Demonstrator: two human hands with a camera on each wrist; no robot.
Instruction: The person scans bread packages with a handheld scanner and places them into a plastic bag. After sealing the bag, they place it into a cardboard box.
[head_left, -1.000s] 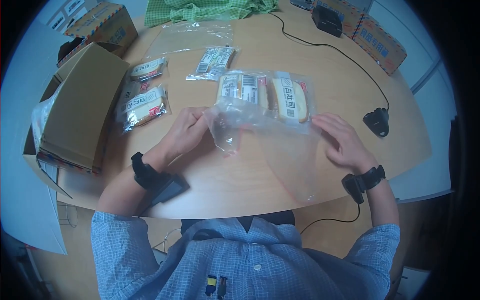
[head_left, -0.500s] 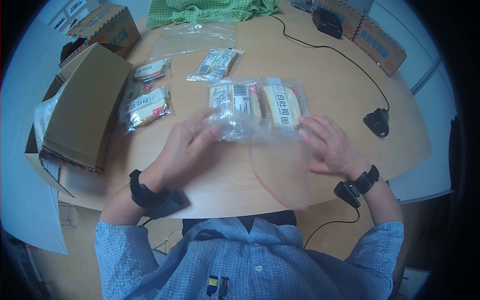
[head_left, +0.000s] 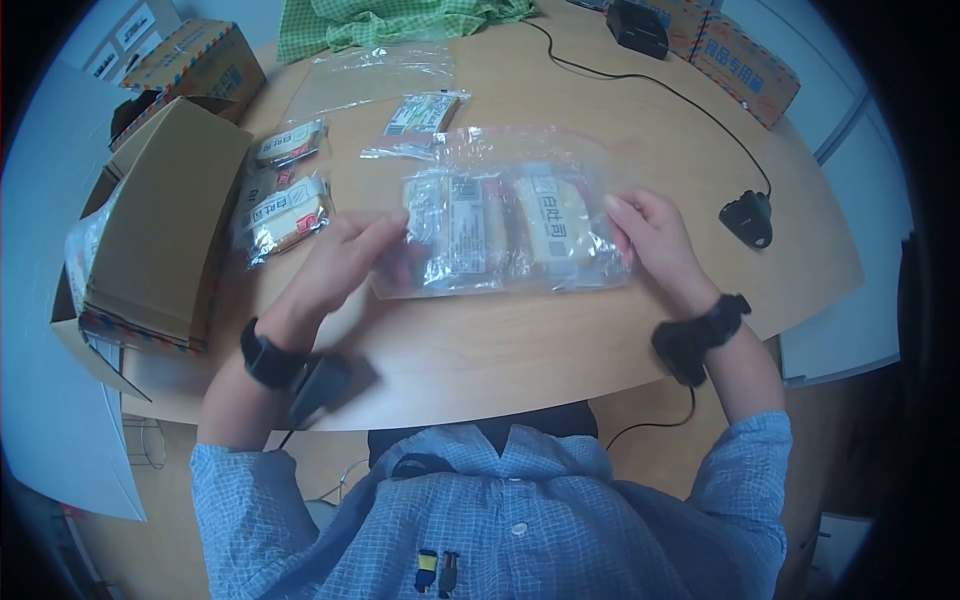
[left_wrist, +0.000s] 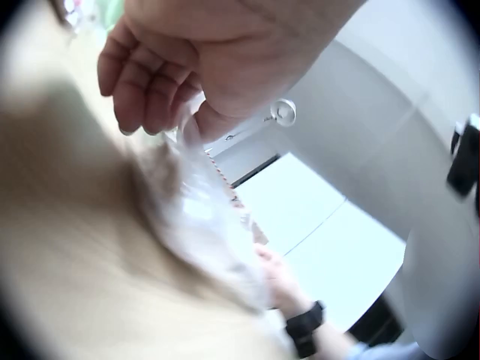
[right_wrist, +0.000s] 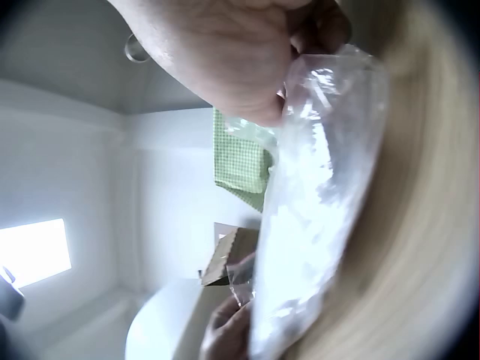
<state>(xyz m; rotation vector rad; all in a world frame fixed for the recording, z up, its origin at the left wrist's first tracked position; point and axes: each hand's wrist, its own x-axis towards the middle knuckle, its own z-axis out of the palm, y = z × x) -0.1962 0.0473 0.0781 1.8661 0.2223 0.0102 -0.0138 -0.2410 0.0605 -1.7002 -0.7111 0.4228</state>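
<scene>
A clear plastic bag (head_left: pixel 500 285) lies across the middle in the head view, with two packaged bread pieces (head_left: pixel 468 225) (head_left: pixel 553 220) showing through it side by side. My left hand (head_left: pixel 345 250) pinches the bag's left edge between thumb and fingers; the left wrist view shows this left hand (left_wrist: pixel 217 67) on the film. At the bag's right edge my right hand (head_left: pixel 655 240) grips the plastic, and in the right wrist view the right hand (right_wrist: pixel 240 60) has its thumb against the bag (right_wrist: pixel 307 180). Behind the bag lies another bread packet (head_left: pixel 420 115).
An open cardboard box (head_left: pixel 165 230) stands at the left, beside several bread packets (head_left: pixel 285 215). A flat clear bag (head_left: pixel 370 80) and a green checked cloth (head_left: pixel 400 25) lie at the back. A black cable (head_left: pixel 690 95) runs to a black device (head_left: pixel 747 220) on the right.
The loose film that hung toward the table's front edge now lies flipped back, its opening edge away from me. My left hand has taken hold of the left side, my right hand the right side.
</scene>
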